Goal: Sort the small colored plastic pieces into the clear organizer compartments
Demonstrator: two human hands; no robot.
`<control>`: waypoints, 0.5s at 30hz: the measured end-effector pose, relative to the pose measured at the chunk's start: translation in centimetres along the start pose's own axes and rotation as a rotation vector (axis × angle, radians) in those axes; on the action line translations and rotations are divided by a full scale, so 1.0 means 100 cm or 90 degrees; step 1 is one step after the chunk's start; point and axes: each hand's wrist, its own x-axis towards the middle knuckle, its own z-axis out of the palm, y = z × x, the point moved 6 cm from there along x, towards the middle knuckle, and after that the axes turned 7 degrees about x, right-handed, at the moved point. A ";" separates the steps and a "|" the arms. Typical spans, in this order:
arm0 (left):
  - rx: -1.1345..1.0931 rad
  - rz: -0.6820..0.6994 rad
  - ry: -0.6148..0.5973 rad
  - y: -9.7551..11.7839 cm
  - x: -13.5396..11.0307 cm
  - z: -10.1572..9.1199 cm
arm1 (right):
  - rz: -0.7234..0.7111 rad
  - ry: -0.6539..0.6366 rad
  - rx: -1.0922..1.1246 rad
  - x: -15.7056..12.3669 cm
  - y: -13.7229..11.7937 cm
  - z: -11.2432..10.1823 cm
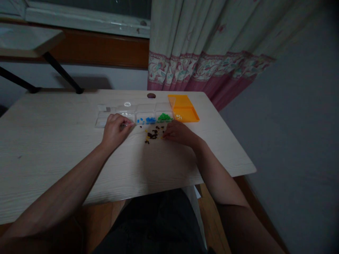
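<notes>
My left hand (116, 129) rests at the front of a clear compartment box (145, 108), its thumb and fingers closed together by the front edge. Whether a small piece is between them I cannot make out. To the right, the fingertips of my right hand (179, 133) are bunched down on the table among small dark brown pieces (152, 135) and a few yellow pieces (147, 137). What they pinch is too small to tell. One compartment holds small blue pieces (150, 120), and the compartment beside it holds green pieces (164, 117).
An open orange case (186, 113) with several small cream pieces (178, 116) adjoins the clear box on the right. A raised shelf (31, 38) on black legs stands at the back left of the pale table (66, 151). Behind the table hangs a curtain (182, 67).
</notes>
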 end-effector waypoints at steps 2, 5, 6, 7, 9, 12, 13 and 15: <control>-0.003 -0.005 0.001 -0.002 0.000 -0.001 | -0.004 0.003 0.004 0.001 0.002 0.001; 0.006 -0.019 0.008 -0.005 0.001 -0.002 | -0.007 0.005 0.021 0.003 0.004 0.003; 0.011 -0.026 0.012 -0.006 0.001 -0.003 | -0.004 0.006 0.025 0.003 0.006 0.004; 0.016 -0.032 0.016 -0.007 0.002 -0.004 | 0.001 0.007 0.027 0.004 0.007 0.004; 0.020 -0.046 0.027 -0.009 0.002 -0.006 | 0.012 0.011 0.030 0.004 0.010 0.005; 0.022 -0.063 0.041 -0.014 0.002 -0.008 | 0.024 0.022 0.034 0.006 0.013 0.006; 0.026 -0.066 0.046 -0.016 0.003 -0.008 | 0.027 0.030 0.034 0.006 0.014 0.006; 0.037 -0.065 0.054 -0.021 0.003 -0.008 | 0.039 0.069 0.025 0.006 0.015 0.002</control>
